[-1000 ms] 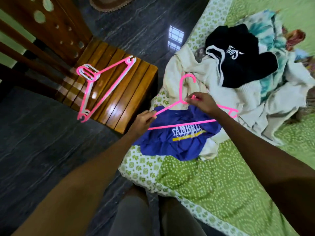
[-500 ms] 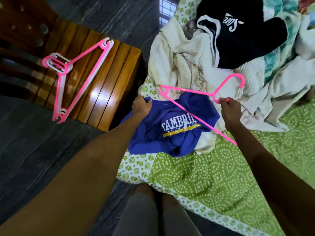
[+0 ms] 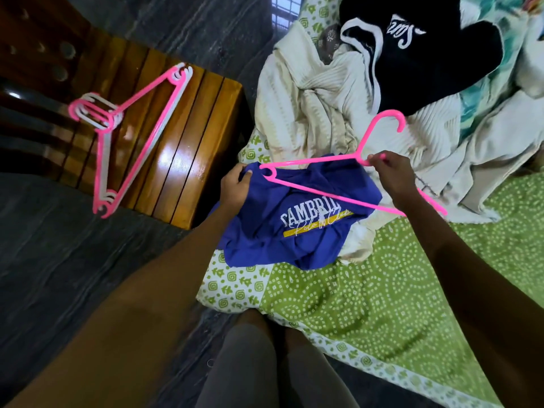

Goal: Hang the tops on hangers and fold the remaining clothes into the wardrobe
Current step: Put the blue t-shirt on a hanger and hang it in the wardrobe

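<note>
Green patterned bedspread carries the clothes pile and blue T-shirt near its corner edge. Right hand grips the pink hanger, now lower over the shirt; left hand pinches the shirt's edge. Spare hangers lie on the wooden chair.

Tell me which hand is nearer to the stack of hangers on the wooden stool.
Left. The left hand grips the blue T-shirt beside the stool; the right hand holds a pink hanger farther away.
</note>
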The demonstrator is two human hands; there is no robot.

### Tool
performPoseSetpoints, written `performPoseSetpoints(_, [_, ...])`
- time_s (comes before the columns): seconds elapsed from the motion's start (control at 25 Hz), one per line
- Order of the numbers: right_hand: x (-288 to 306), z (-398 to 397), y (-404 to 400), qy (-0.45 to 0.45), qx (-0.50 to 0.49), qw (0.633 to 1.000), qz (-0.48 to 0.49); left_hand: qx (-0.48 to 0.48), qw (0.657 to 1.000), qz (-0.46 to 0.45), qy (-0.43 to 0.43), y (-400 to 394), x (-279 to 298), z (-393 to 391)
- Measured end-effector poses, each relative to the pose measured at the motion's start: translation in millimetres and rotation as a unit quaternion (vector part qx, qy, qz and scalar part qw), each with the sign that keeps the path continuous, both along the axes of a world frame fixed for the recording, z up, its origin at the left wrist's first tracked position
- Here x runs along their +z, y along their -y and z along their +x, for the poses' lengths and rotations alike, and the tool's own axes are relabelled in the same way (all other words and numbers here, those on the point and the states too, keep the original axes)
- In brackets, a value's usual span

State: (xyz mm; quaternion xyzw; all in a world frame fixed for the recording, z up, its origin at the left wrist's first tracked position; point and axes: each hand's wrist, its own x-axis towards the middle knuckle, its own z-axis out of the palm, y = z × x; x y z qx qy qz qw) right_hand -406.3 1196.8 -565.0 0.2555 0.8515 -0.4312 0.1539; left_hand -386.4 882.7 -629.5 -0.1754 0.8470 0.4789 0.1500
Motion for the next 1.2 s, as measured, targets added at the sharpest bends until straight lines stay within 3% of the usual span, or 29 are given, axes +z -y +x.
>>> performPoseSetpoints(0.4, [28.2,-21.4,17.1,-0.035,0.148,0.987,0.055,-0.064,0.996,-0.011,-0.06,-0.1,49.6,3.8])
performPoseSetpoints(0.76, [60.7,-16.0,60.7,-0.098,0.151,0.982,0.047,-0.051,0.991,-0.013,-0.12,-12.5,103.2,11.8])
performPoseSetpoints(0.92, [81.2,-12.7,70.0,-0.096,0.159,0.982,-0.02,-0.07,0.986,-0.026,-0.151,-20.5,131.7,12.8])
performPoseSetpoints(1.12, [104.4,1.2,105.4,-0.099,0.233,0.966,-0.053,-0.065,0.979,0.047,-0.19,-40.2,172.2,9.5])
performPoseSetpoints(1.2, [108.0,5.9,113.8,-0.106,0.217,0.966,-0.087,-0.064,0.982,0.066,-0.164,-43.1,182.8,4.9])
